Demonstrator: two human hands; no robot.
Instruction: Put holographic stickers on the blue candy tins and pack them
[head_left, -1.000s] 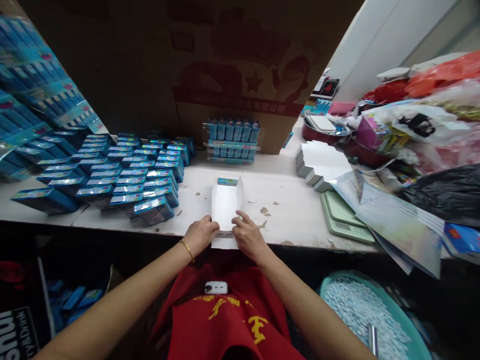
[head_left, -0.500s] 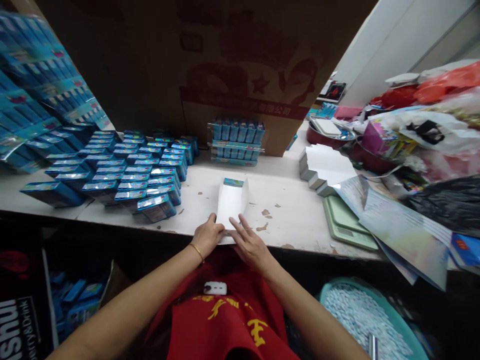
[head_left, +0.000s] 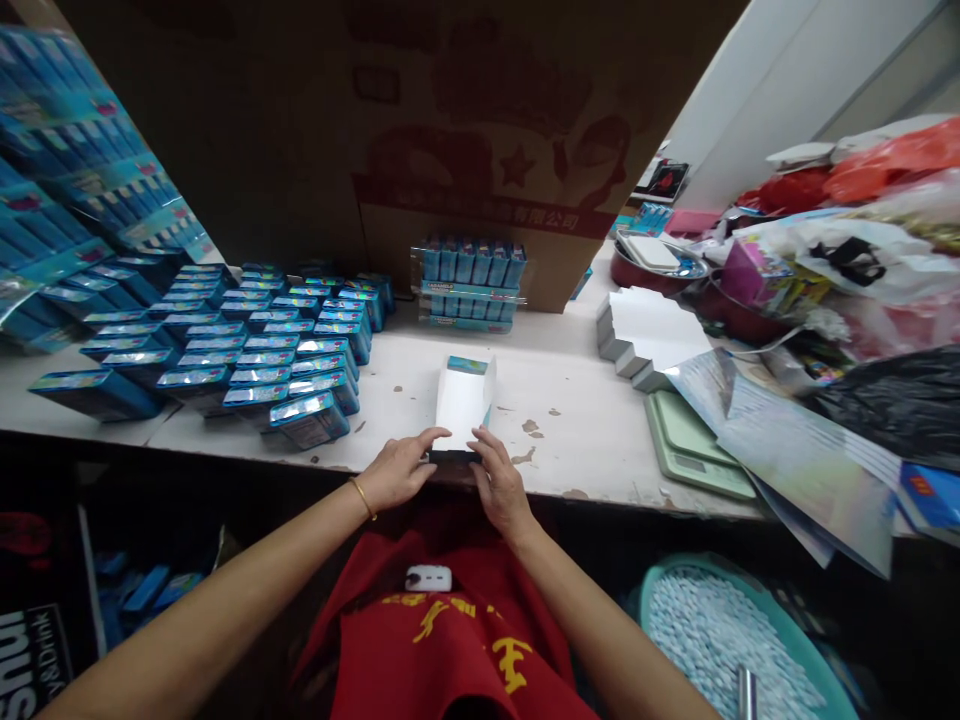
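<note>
A small carton, white inside (head_left: 461, 402), lies at the front edge of the table with a blue-green strip at its far end. My left hand (head_left: 401, 468) grips its near left corner between thumb and fingers. At the near right corner, my right hand (head_left: 501, 485) holds it the same way. The carton's near end, between my hands, looks dark. Behind it stands a display pack of small blue boxes (head_left: 471, 285) in clear wrapping.
Rows of blue boxes (head_left: 259, 370) fill the left of the table (head_left: 555, 390). A large cardboard box (head_left: 405, 110) stands behind. Rightward are stacked white cartons (head_left: 656, 330), a green scale (head_left: 694, 445) and bags; below is a teal basin (head_left: 652, 575) of wrapped pieces.
The white flap at the carton's near end is no longer sticking out towards me. My left hand has shifted left and my right hand has turned, with its fingers now on the carton's right corner.
</note>
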